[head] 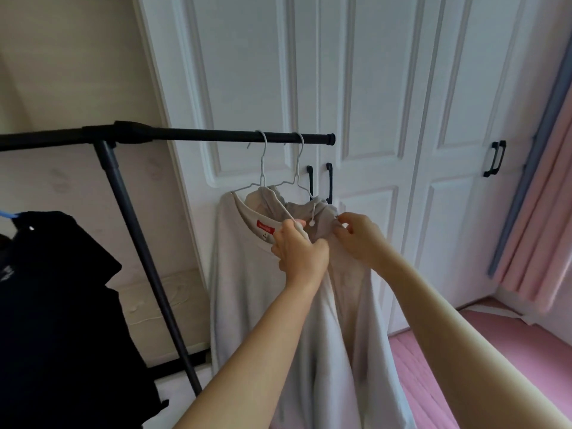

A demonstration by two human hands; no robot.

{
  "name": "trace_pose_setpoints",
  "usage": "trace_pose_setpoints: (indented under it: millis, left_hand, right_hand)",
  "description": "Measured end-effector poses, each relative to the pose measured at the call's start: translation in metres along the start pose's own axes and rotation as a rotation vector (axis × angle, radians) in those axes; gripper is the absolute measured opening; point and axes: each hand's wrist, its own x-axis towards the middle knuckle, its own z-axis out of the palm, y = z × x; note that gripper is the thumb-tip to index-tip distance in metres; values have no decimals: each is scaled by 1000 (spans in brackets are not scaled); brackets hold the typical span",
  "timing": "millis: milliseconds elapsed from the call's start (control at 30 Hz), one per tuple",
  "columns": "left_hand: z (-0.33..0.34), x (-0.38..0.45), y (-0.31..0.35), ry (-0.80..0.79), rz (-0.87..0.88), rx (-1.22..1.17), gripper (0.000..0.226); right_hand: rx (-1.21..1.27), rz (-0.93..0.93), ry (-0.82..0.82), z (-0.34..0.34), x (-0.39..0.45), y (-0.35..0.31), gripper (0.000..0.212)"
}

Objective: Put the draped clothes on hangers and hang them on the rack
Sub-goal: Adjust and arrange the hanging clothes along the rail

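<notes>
Rack: black rack (216, 138) ran from the left edge to a capped end approx. mid-frame; slanted dark leg (145, 258) went down to the floor.
Hangers: 2 white wire hangers hooked on the bar near its right end; left hanger (262, 168) & right hanger (297, 168) hung just beside each other.
Garment 1: pale grey sweatshirt (244, 289) hung on the left hanger; red neck label (265, 228) showed inside the collar; body fell straight down in front of the doors.
Garment 2: beige hoodie (349, 292) sat on the right hanger, touching the sweatshirt; hood bunched at the top; white drawstring tip (311, 223) dangled at the neck.
Left hand: left hand (298, 252) was clenched round cloth at the neck where the 2 garments met; fingers curled tight; which garment it gripped, can't tell for sure.
Right hand: right hand (359, 238) pinched the hoodie's shoulder edge btwn thumb & fingertips, up near the hanger arm.
Other clothes: black garment (62, 305) hung at lower left, well apart from the pale pair; a blue hanger (7, 214) peeked out at its top.
Room: white panelled closet doors (371, 103) w/ black handles (495, 157) stood behind the rack; pink curtain (538, 227) at right; pink floor mat (464, 351) below.
</notes>
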Motion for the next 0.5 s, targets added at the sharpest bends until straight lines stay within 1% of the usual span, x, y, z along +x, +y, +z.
trace_pose_setpoints:
  millis: [67, 133, 200, 333, 500]
  left_hand:
    - [-12, 1, -12, 47, 100, 40, 31]
    - [-23, 2, -20, 40, 145, -9, 34]
    - [-36, 3, -18, 2, 130, -120, 35]
    - [-61, 3, -6, -37, 86, -308, 33]
    - [-104, -7, 12, -77, 48, -375, 31]
  right_hand:
    - [130, 20, -27, 4, -1, -7, 17]
    - [263, 55, -56, 4, -6, -16, 18]
    - [349, 69, -60, 6, -9, -28, 20]
    - [428, 63, -25, 8, -16, -55, 21]
    - [474, 60, -14, 4, -37, -93, 27]
